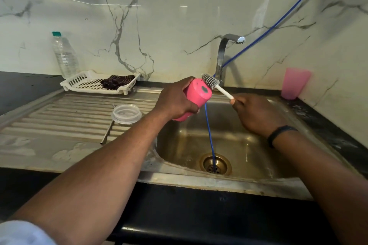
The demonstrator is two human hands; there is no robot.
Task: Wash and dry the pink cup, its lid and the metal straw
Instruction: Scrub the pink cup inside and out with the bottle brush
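My left hand (175,99) grips the pink cup (197,93) over the sink basin (249,157), its base tipped up toward the tap. My right hand (256,113) holds the white handle of a bottle brush (211,81), whose grey bristle head touches the cup's base edge. The clear lid (126,114) lies on the ribbed draining board (59,117). Beside and partly under the lid lies the metal straw (107,131), pointing toward the front edge.
A white drying tray (79,83) with a dark cloth (117,82) sits at the back of the board, a plastic water bottle (64,55) behind it. A steel tap (224,53) stands behind the basin; a blue hose (210,139) runs down into the drain. A pale pink tumbler (294,83) stands at right.
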